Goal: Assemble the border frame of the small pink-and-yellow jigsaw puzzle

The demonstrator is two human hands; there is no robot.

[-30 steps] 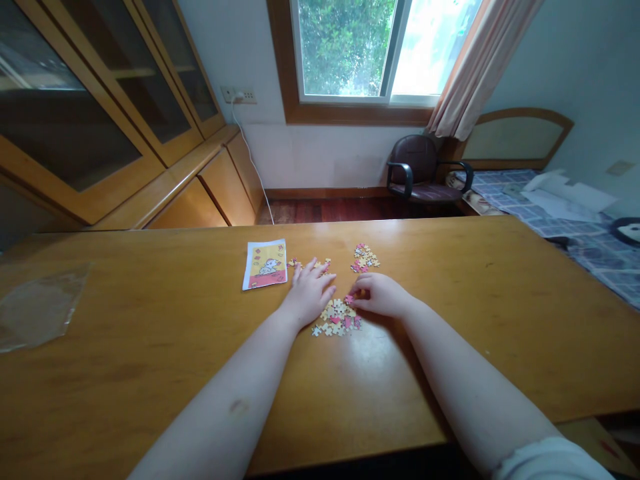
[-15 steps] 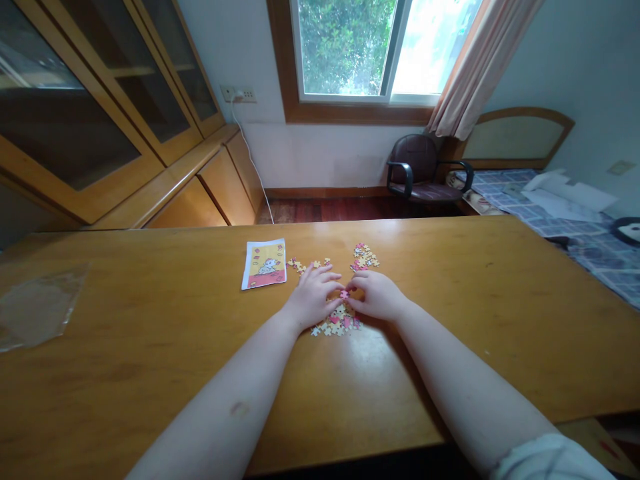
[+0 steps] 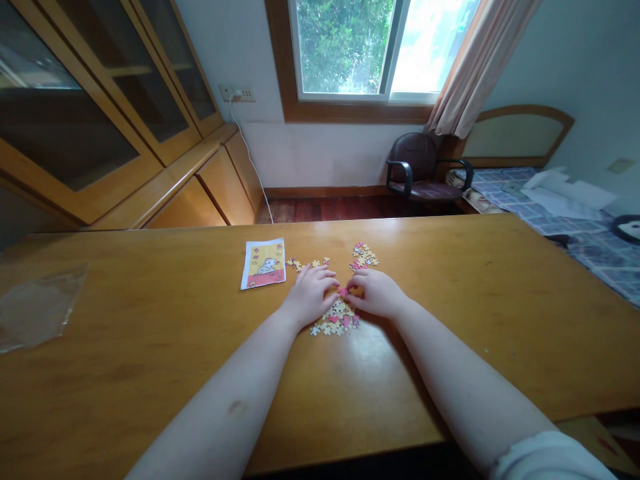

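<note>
Several small jigsaw puzzle pieces (image 3: 336,321), yellow, white and pink, lie in a loose pile on the wooden table (image 3: 370,380). Just above this pile, a pink puzzle piece (image 3: 343,291) sits between my two hands. My right hand (image 3: 375,292) pinches at it with thumb and index finger. My left hand (image 3: 311,293) rests on the table to its left, fingers spread, with thumb and index finger apart close to the piece. Beyond the left fingers is a line of loose pieces (image 3: 316,263), partly covered by that hand.
A picture card (image 3: 264,264) of a white cartoon animal lies left of the hands. Another cluster of pieces (image 3: 365,255) is beyond my right hand. A clear plastic bag (image 3: 37,307) lies at far left. An office chair (image 3: 417,167) stands past the table's far edge.
The left thumb and index finger have parted slightly from the pink piece. My right fingers stay at it. The whole view has shifted very slightly.
</note>
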